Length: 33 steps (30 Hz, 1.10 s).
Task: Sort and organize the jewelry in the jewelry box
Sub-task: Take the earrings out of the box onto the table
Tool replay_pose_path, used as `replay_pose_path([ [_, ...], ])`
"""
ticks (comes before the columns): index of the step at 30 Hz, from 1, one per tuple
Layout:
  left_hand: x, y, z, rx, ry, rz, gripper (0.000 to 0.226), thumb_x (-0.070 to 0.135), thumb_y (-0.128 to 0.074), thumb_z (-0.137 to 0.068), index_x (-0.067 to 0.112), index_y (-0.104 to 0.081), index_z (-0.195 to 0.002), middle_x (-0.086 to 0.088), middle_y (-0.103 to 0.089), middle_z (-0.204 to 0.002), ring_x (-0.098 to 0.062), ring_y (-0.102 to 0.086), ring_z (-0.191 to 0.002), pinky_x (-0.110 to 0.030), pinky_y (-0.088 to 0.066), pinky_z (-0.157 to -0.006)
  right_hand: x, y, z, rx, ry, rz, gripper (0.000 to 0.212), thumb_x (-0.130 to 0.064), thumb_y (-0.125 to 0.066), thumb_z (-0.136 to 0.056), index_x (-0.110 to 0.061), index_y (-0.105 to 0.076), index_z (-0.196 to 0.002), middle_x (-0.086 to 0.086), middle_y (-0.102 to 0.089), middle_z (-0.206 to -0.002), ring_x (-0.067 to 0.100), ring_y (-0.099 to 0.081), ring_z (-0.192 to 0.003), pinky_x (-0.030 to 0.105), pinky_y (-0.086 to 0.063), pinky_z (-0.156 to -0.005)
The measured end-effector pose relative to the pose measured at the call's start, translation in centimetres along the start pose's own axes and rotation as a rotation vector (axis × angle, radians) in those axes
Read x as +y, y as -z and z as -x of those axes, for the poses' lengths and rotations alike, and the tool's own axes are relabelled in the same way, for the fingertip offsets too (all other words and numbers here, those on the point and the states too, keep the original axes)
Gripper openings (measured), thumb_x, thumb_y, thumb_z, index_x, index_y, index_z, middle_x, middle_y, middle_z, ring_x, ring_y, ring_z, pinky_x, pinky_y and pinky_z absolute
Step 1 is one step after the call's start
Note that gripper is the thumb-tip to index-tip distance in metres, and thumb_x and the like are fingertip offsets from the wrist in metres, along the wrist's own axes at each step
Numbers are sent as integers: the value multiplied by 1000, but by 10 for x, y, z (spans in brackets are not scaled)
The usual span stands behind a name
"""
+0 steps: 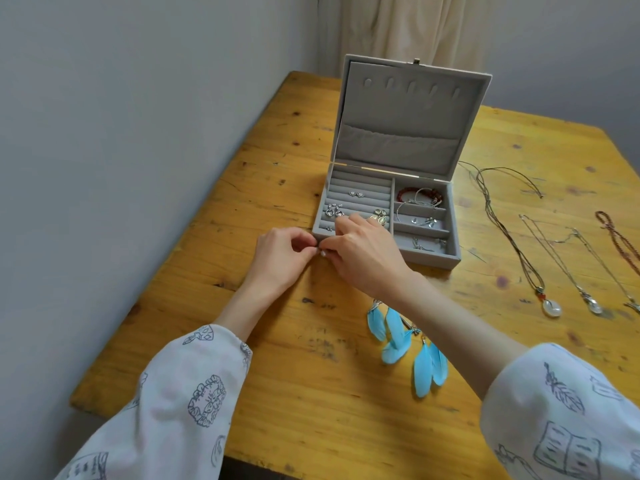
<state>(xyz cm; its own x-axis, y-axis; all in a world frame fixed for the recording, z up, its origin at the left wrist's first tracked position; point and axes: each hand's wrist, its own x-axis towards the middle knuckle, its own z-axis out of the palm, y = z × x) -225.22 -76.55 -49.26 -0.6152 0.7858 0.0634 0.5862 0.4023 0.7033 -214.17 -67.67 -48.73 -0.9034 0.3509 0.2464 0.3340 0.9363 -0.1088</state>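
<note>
A grey velvet jewelry box (453, 216) stands open on the wooden table, lid upright. Its ring rolls on the left hold small silver earrings (460, 194) and heart pieces (333, 211); the right compartments hold a red bead bracelet (412, 192) and silver pieces. My left hand (282, 252) and my right hand (363, 252) meet at the box's front left corner, fingertips pinching one tiny pale earring (321, 251) between them. The item is mostly hidden by my fingers.
Blue feather earrings (408, 344) lie under my right forearm. Several necklaces lie right of the box: a cord with a white ring pendant (551, 308), thin silver chains (588, 299) and a brown bead strand (620, 237). A grey wall borders the table's left edge.
</note>
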Motion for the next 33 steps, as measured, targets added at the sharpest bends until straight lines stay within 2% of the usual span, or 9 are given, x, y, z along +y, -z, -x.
replay_pose_path([
  [4, 0, -1, 2, 8, 11, 22, 13, 14, -68, -80, 13, -73, -92, 0, -71, -92, -6, -58, -80, -10, -38, -74, 0, 3, 0, -39, -18, -22, 26, -24, -49, -92, -16, -67, -111, 10, -57, -94, 29, -52, -94, 36, -34, -76],
  [12, 5, 0, 6, 4, 17, 38, 13, 14, -66, -82, 14, -71, -94, 2, -69, -91, -5, -58, -81, -10, -38, -73, 2, 5, 2, -52, -64, -90, 29, -26, -47, -93, -19, -63, -117, 7, -55, -99, 25, -50, -98, 33, -34, -83],
  [16, 6, 1, 7, -7, 12, 48, 14, 15, -65, -83, 14, -70, -97, 4, -67, -91, -6, -58, -83, -14, -40, -76, 5, 8, 5, -4, -133, -208, 24, -25, -53, -91, -20, -67, -109, 4, -56, -91, 22, -52, -90, 32, -40, -76],
  [20, 7, 4, 5, 39, -7, 43, 9, 14, -62, -85, 14, -69, -91, 4, -66, -85, -6, -55, -76, -7, -36, -67, 15, 14, 9, 92, -282, -419, 21, -21, -54, -91, -17, -70, -104, -3, -54, -83, 13, -51, -79, 27, -41, -72],
  [24, 12, 12, -1, 78, -80, 33, 9, 16, -58, -88, 16, -66, -90, 8, -62, -82, -3, -53, -73, 0, -37, -61, 33, 20, 13, 170, -369, -510, 20, -16, -55, -90, -14, -71, -102, 1, -60, -84, 10, -49, -73, 22, -39, -70],
  [26, 16, 16, -8, 80, -126, 16, 9, 15, -57, -88, 15, -66, -92, 6, -62, -85, -3, -53, -74, -2, -37, -62, 43, 21, 14, 167, -390, -475, 20, -15, -55, -91, -13, -71, -103, 1, -59, -84, 10, -49, -73, 22, -38, -70],
  [29, 22, 18, -24, -3, -179, -59, 14, 15, -55, -90, 14, -64, -101, 4, -59, -96, -7, -53, -84, -8, -40, -66, 59, 21, 13, 124, -422, -393, 21, -14, -54, -91, -12, -69, -106, 4, -61, -93, 13, -53, -80, 24, -42, -73],
  [33, 30, 11, -43, -85, -239, -159, 17, 14, -56, -89, 16, -65, -103, 3, -57, -98, -11, -50, -92, -22, -39, -84, 72, 19, 7, 33, -451, -323, 26, -14, -56, -90, -13, -64, -115, 6, -59, -101, 19, -56, -90, 26, -43, -77],
])
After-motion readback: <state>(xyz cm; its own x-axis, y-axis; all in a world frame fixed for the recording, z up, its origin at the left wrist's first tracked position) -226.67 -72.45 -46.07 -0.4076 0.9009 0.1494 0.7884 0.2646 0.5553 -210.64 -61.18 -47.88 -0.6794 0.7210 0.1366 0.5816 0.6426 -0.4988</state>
